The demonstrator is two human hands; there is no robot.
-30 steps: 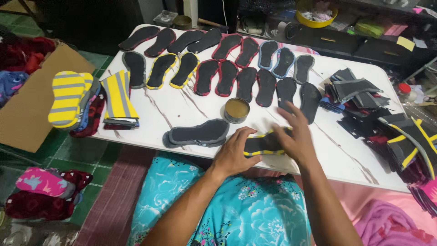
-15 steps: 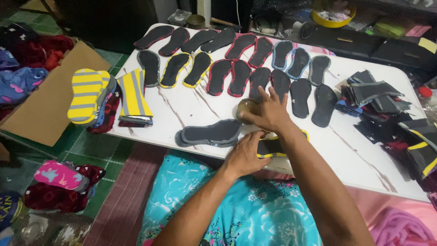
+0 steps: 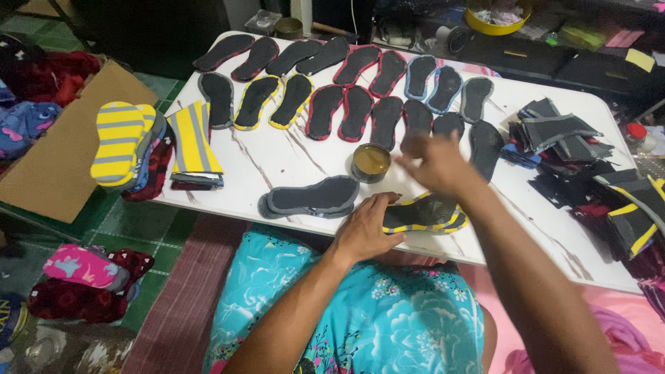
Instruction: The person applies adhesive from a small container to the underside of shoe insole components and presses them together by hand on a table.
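Yellow-edged black sole lies lengthwise left-right at table's near edge, just right of the glue tin, w/ left hand pressing flat on its left end, right hand blurred above, fingers prob. spread, holding nothing.

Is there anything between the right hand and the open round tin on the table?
Nothing visible does. The right hand is raised just to the right of the round tin, with only bare white table between them. The left hand rests lower, on the yellow-edged sole, outside that gap.
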